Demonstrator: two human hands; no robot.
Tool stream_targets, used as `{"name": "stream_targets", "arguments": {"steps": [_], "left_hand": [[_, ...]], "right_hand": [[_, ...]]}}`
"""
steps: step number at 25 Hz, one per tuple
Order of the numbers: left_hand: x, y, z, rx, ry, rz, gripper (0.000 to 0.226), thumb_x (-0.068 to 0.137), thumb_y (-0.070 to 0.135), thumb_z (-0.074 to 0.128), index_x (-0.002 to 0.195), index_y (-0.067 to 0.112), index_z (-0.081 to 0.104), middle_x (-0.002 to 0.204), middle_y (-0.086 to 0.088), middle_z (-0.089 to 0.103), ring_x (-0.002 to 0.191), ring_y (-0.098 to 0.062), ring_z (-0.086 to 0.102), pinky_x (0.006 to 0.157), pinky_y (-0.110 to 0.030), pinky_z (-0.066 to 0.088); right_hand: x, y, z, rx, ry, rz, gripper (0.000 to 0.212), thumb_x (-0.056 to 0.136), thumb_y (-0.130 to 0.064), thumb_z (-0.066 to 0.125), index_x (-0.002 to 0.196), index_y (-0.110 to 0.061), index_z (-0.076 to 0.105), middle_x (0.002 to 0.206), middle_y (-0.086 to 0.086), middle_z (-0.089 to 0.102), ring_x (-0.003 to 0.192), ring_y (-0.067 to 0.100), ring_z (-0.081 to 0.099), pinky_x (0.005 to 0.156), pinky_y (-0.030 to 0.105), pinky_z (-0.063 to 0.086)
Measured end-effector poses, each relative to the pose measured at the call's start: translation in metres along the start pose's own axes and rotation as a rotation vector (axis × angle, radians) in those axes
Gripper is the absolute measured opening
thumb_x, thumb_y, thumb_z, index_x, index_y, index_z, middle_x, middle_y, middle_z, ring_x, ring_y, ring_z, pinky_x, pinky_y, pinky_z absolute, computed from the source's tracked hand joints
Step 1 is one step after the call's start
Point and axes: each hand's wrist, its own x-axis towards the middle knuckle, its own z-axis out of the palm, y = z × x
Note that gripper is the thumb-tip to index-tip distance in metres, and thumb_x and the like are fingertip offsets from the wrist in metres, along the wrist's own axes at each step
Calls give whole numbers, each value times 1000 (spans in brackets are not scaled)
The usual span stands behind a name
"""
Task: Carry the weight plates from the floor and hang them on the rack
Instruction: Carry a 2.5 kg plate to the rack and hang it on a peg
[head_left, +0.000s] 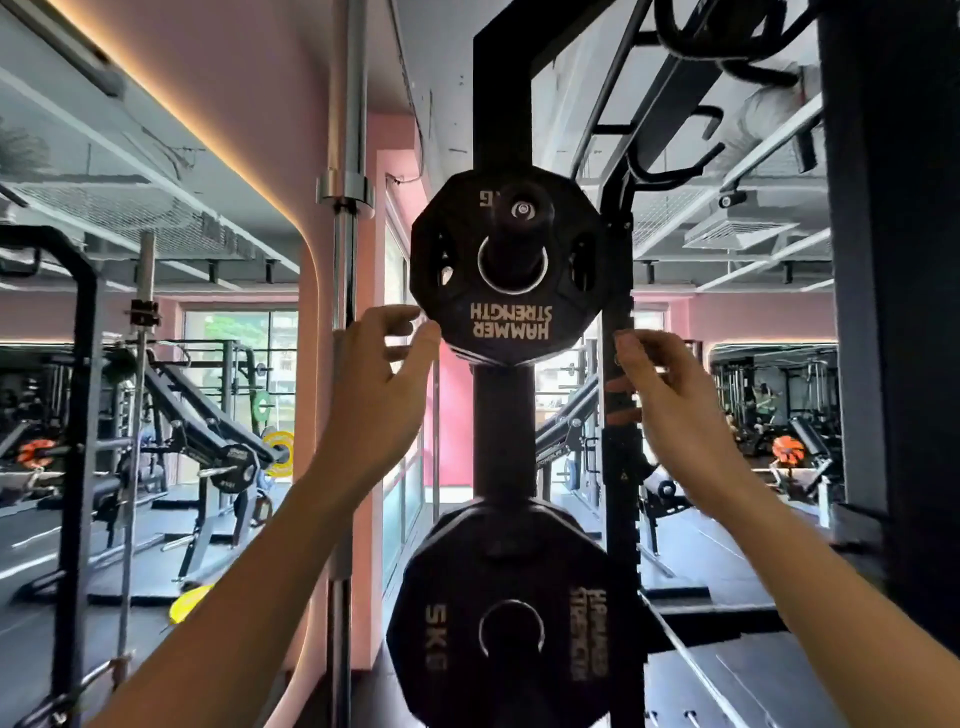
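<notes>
We have the black, many-sided rubber-coated upper weight plate (511, 270) hung on the black steel rack's peg (522, 210), our left hand (382, 374) and right hand (670, 384) seemingly let go just beside its lower edges; heavy, stiff, best gripped through its side slots

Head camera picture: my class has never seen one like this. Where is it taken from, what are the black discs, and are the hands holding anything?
The camera sits on the person's head, so you look along their own arms. The upper weight plate hangs on a peg of the black rack; its lettering is upside down. A lower weight plate, marked 5KG, hangs below. The left hand is loosely curled at the upper plate's edge, the right hand nearby; neither has a grip on anything.
</notes>
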Motion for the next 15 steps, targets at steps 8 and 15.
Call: {"name": "stream_targets", "arguments": {"steps": [8,15], "left_hand": [[-169,-16,-41,-83,-39,-271,23,84,54,53,97,38,62,105,11,66,105,-14,64,90,-35,50],[-330,-26,-87,-61,-87,-625,22,87,48,51,96,30,60,97,0,64,91,-15,60,84,-35,47]], "right_hand": [[-149,23,-22,-18,-36,212,16,100,-37,47,98,-28,59,95,-3,63,71,15,58,54,29,47],[-315,44,-56,-93,-100,517,17,102,-38,43,100,-29,56,97,-1,65,78,18,64,65,32,49]]}}
